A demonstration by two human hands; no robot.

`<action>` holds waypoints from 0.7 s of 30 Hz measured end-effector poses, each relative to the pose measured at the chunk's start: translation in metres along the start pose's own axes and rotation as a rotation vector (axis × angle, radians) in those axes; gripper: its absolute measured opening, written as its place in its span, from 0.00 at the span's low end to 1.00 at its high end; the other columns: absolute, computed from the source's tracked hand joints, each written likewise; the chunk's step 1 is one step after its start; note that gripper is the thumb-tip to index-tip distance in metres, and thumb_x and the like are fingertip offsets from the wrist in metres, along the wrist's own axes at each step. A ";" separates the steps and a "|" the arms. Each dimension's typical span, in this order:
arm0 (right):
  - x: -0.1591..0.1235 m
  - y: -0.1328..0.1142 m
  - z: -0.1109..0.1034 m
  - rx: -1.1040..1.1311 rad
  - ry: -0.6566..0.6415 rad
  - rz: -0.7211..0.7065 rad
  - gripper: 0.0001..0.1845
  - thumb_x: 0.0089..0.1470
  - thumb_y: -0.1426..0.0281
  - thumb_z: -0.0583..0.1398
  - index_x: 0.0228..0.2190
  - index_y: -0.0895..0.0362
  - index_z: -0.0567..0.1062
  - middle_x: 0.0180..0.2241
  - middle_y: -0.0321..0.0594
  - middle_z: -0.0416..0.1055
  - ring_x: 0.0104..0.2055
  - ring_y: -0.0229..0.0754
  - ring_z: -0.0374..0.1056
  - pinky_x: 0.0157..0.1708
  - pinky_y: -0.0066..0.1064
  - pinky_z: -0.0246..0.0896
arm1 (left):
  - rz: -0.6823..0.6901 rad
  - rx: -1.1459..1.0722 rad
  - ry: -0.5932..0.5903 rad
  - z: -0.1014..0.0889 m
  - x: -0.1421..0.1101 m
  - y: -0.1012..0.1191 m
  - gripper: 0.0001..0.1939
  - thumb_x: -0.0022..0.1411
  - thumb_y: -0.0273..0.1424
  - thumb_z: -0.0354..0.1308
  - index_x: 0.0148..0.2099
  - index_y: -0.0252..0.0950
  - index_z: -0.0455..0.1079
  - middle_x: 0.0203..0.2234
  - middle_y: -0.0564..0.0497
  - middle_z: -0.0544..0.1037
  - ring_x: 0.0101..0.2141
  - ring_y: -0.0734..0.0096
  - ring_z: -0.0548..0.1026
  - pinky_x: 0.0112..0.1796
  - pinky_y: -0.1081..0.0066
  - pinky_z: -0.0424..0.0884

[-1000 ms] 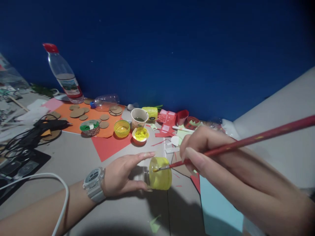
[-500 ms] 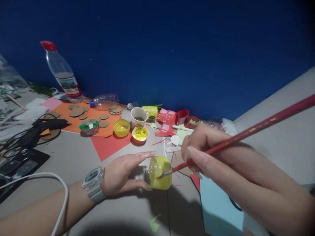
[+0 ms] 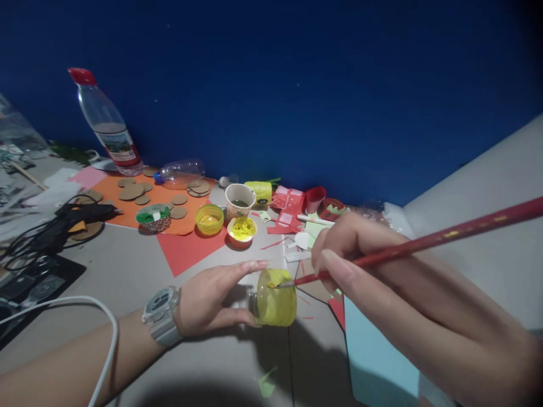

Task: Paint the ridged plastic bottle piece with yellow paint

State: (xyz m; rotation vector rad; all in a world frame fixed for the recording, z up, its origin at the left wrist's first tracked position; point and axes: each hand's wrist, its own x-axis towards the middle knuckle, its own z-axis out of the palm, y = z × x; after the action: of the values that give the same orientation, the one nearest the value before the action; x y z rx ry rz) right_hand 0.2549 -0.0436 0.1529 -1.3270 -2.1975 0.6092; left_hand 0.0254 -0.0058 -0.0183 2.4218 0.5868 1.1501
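Note:
My left hand (image 3: 216, 299), with a watch on its wrist, grips a small clear bottle (image 3: 278, 302) lying on its side, neck toward my palm. Yellow paint coats most of the bottle's body. Between the fingers of my right hand (image 3: 348, 260) is a red-handled paintbrush (image 3: 407, 246), its tip touching the upper part of the bottle near the paint's edge. Beyond them stand a small cup of yellow paint (image 3: 242, 229), a yellow-tinted bowl (image 3: 209, 220) and a paper cup with dark liquid (image 3: 240, 199).
A cup of green paint (image 3: 153, 217) and cardboard discs (image 3: 131, 192) lie around the orange paper (image 3: 165, 226). At the back left is a tall red-capped bottle (image 3: 114, 141). A glue gun (image 3: 93, 212) and a white cable (image 3: 112, 339) are on the left, light blue paper (image 3: 377, 356) on the right.
The brush tip has moved slightly up on the bottle, and the brush handle has tipped lower at its far end. My left hand and the bottle stay nearly still.

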 end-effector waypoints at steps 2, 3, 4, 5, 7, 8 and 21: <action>-0.002 -0.002 -0.002 0.000 -0.018 -0.011 0.14 0.67 0.68 0.51 0.28 0.51 0.66 0.24 0.34 0.65 0.26 0.40 0.64 0.24 0.31 0.61 | 0.001 -0.005 0.005 0.000 0.000 -0.001 0.44 0.67 0.50 0.58 0.74 0.55 0.35 0.56 0.45 0.77 0.48 0.59 0.82 0.46 0.66 0.79; -0.002 -0.002 -0.003 -0.005 -0.012 -0.009 0.14 0.67 0.67 0.51 0.28 0.51 0.66 0.24 0.34 0.66 0.27 0.40 0.65 0.23 0.31 0.61 | 0.000 -0.011 0.003 0.000 -0.001 -0.002 0.45 0.66 0.49 0.58 0.74 0.56 0.35 0.57 0.45 0.77 0.49 0.59 0.81 0.46 0.66 0.79; -0.002 -0.002 -0.002 -0.010 -0.001 -0.003 0.14 0.67 0.67 0.52 0.28 0.51 0.67 0.24 0.34 0.67 0.27 0.40 0.65 0.22 0.31 0.60 | 0.001 -0.015 0.000 0.001 -0.001 -0.002 0.45 0.66 0.49 0.59 0.74 0.56 0.34 0.58 0.45 0.76 0.49 0.59 0.81 0.46 0.66 0.79; -0.002 -0.001 -0.002 -0.011 0.014 0.002 0.14 0.67 0.66 0.52 0.28 0.51 0.67 0.24 0.34 0.67 0.27 0.40 0.65 0.21 0.31 0.59 | 0.001 -0.019 0.001 0.001 -0.001 -0.003 0.46 0.66 0.49 0.59 0.74 0.56 0.34 0.58 0.45 0.76 0.50 0.59 0.81 0.46 0.66 0.79; 0.000 0.002 0.000 0.006 0.026 0.015 0.14 0.67 0.64 0.53 0.28 0.51 0.67 0.24 0.34 0.67 0.26 0.39 0.65 0.22 0.31 0.59 | 0.008 -0.027 0.008 0.001 -0.002 -0.003 0.46 0.66 0.49 0.59 0.74 0.55 0.35 0.57 0.45 0.76 0.49 0.59 0.81 0.46 0.66 0.79; 0.002 0.004 0.001 0.021 0.027 0.018 0.15 0.68 0.64 0.53 0.27 0.51 0.66 0.24 0.33 0.66 0.26 0.39 0.65 0.23 0.31 0.60 | 0.014 -0.031 0.013 0.002 -0.002 -0.003 0.46 0.66 0.49 0.59 0.74 0.55 0.35 0.57 0.45 0.77 0.49 0.59 0.82 0.46 0.66 0.79; 0.006 0.005 0.005 0.016 0.038 0.040 0.14 0.68 0.65 0.51 0.29 0.51 0.65 0.26 0.32 0.65 0.29 0.39 0.64 0.29 0.31 0.62 | 0.014 -0.045 0.003 0.001 0.000 0.000 0.45 0.65 0.48 0.61 0.74 0.55 0.38 0.57 0.45 0.77 0.49 0.60 0.81 0.47 0.66 0.79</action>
State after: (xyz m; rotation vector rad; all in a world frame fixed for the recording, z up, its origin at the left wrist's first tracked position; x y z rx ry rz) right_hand 0.2532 -0.0366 0.1473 -1.3661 -2.1357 0.6106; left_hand 0.0261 -0.0060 -0.0194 2.3908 0.5399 1.1607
